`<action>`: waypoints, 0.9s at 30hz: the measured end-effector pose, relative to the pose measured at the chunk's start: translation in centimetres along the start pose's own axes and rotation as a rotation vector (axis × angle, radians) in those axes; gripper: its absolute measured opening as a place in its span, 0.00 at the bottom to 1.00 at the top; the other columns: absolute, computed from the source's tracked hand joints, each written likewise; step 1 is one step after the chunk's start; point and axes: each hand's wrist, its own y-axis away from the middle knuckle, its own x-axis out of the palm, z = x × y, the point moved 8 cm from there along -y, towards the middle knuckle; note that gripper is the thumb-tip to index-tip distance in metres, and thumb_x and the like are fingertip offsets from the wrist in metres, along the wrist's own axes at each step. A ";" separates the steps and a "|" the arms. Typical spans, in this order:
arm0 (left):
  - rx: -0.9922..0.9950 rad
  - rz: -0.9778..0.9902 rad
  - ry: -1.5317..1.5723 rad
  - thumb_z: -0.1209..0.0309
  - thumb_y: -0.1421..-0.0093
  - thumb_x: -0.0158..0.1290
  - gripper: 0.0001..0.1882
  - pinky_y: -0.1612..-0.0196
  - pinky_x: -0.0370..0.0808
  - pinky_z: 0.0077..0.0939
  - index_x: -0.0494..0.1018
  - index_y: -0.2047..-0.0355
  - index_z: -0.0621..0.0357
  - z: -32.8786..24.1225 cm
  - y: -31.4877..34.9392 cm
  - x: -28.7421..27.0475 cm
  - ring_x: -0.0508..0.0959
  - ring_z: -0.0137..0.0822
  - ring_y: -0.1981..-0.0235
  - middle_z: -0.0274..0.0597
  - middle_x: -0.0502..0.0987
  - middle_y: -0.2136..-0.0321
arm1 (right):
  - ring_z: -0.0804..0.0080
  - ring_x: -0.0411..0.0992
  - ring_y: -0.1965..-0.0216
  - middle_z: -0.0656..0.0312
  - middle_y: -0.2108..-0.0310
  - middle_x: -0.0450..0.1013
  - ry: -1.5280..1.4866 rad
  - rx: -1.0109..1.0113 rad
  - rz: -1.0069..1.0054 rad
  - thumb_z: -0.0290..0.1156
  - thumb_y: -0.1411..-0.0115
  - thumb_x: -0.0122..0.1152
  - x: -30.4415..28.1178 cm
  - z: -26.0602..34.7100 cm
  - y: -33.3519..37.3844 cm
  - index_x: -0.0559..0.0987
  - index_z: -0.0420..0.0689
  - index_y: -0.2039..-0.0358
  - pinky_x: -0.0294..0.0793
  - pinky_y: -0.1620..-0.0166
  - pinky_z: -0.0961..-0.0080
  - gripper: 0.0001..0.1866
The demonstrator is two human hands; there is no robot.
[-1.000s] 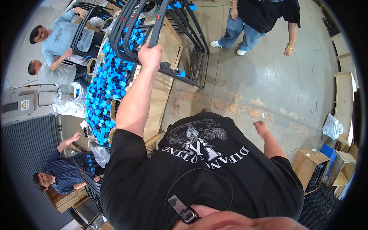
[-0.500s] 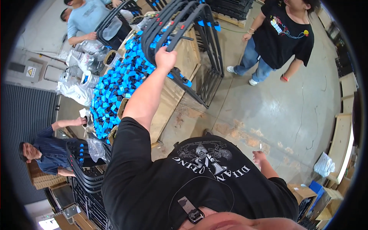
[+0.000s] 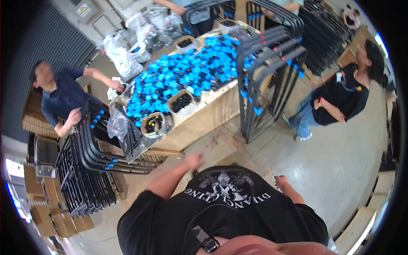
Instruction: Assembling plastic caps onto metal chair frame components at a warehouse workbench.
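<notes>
My left hand (image 3: 194, 161) hangs away from the table, near my waist; its fingers are smeared and too blurred to read. My right hand (image 3: 280, 182) is at my right side with curled fingers; whatever it may hold is too small to make out. Ahead and to the right, black tubular frames (image 3: 272, 57) with blue and red pieces lean at the table's end, touched by neither hand. A large heap of blue and black plastic pieces (image 3: 178, 76) covers the wooden table (image 3: 204, 117).
Boxes of small black parts (image 3: 182, 103) stand along the table edge. At left, a person (image 3: 70, 91) stands beside stacked black frames (image 3: 85, 178). Another person (image 3: 340, 93) stands at right. White bags (image 3: 123, 57) lie behind the table; people handle frames at the far side.
My left hand has let go of the black frame and dropped back toward my waist. My view has swung left. The person at right has turned aside.
</notes>
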 end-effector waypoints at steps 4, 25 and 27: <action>0.076 0.403 -0.441 0.54 0.38 0.52 0.23 0.41 0.70 0.52 0.79 0.50 0.56 23.8 9.1 21.5 0.77 0.55 0.46 0.52 0.80 0.50 | 0.57 0.79 0.76 0.53 0.73 0.80 0.360 -0.111 0.022 0.46 0.41 0.57 2.8 10.0 2.3 0.82 0.38 0.65 0.81 0.71 0.59 0.21; -1.278 -0.641 1.472 0.45 0.49 0.60 0.31 0.46 0.76 0.35 0.81 0.52 0.53 39.6 41.3 47.8 0.81 0.46 0.48 0.50 0.82 0.51 | 0.70 0.77 0.70 0.59 0.70 0.80 1.347 -1.248 1.103 0.43 0.39 0.66 81.6 28.4 45.1 0.82 0.41 0.59 0.77 0.66 0.70 0.17; -1.402 -0.587 1.571 0.46 0.47 0.58 0.29 0.46 0.76 0.36 0.82 0.53 0.52 37.2 46.1 50.4 0.81 0.46 0.48 0.50 0.82 0.51 | 0.73 0.77 0.70 0.60 0.69 0.81 1.534 -1.200 1.173 0.41 0.37 0.63 87.3 26.6 53.0 0.83 0.42 0.60 0.77 0.65 0.72 0.15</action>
